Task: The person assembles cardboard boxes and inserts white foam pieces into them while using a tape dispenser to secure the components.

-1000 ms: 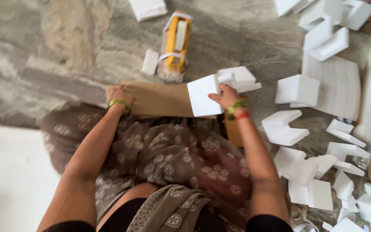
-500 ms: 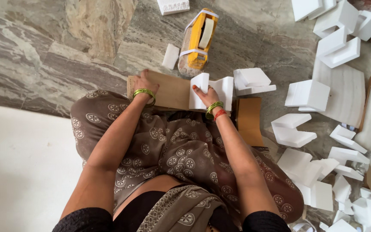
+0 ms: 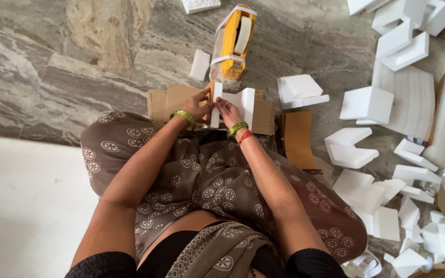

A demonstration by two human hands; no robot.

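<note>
foam block [image 3: 243, 103], white and notched, stands on edge on the brown cardboard [image 3: 173, 100] just past my knees, and both my hands are on its left end. my left hand [image 3: 198, 105] has fingers pinched together on the left edge of it, and my right hand [image 3: 226, 109] is closed on the same edge from the near side, thumb and fingertips pressing in. the two hands almost touch each other there.

what worries me is how brittle this stuff looks. i'm gripping only one thin end, so if i squeeze harder or twist, i think the corner could snap off or crumble. the far end of the block is unsupported, so it could also tip over onto the cardboard if i loosen my grip.

the yellow tape dispenser [image 3: 234, 44] lies just beyond the block, close enough that a push forward would knock into it. a small foam scrap [image 3: 200, 65] sits to its left, and more foam pieces [image 3: 366, 103] are scattered on the marble floor [image 3: 52, 62] to my right. the loose cardboard strip [image 3: 298, 136] by my right knee could slide if my leg shifts.
</note>
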